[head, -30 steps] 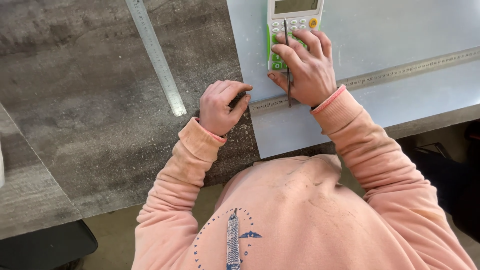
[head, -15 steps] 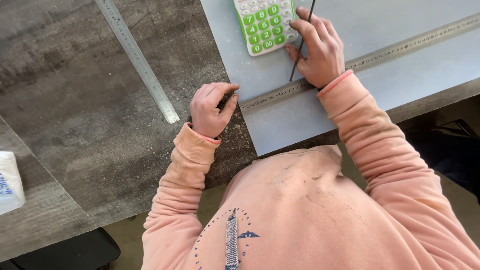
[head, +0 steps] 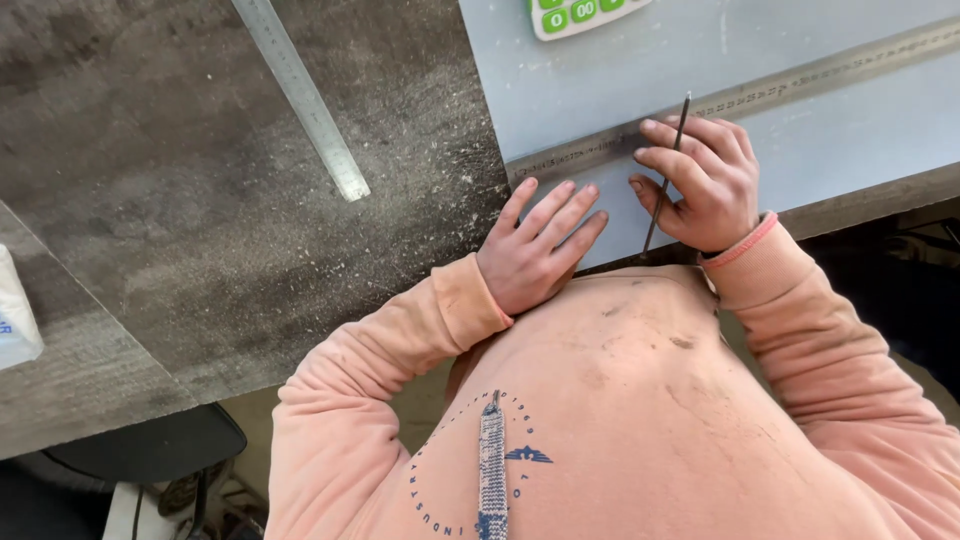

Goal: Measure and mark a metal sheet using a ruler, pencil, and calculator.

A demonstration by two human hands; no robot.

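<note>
From the head view, the ruler [head: 760, 95] should stay pinned flat on the grey sheet [head: 640, 60] for a true line. The left hand [head: 535, 245] lies flat, fingers spread, on the sheet's corner. The right hand [head: 705, 180] has its fingers pinched on a thin pencil [head: 668, 170] beside the ruler's edge.

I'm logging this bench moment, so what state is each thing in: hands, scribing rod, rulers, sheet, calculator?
left hand: open, fingers spread flat on the sheet's near edge.
right hand: closed around the thin dark rod.
thin dark rod: held tilted, its upper end at the long ruler.
long ruler: lying flat across the sheet.
grey sheet: flat on the bench.
steel ruler: lying loose on the dusty bench, untouched.
calculator: on the sheet, mostly out of frame.
</note>
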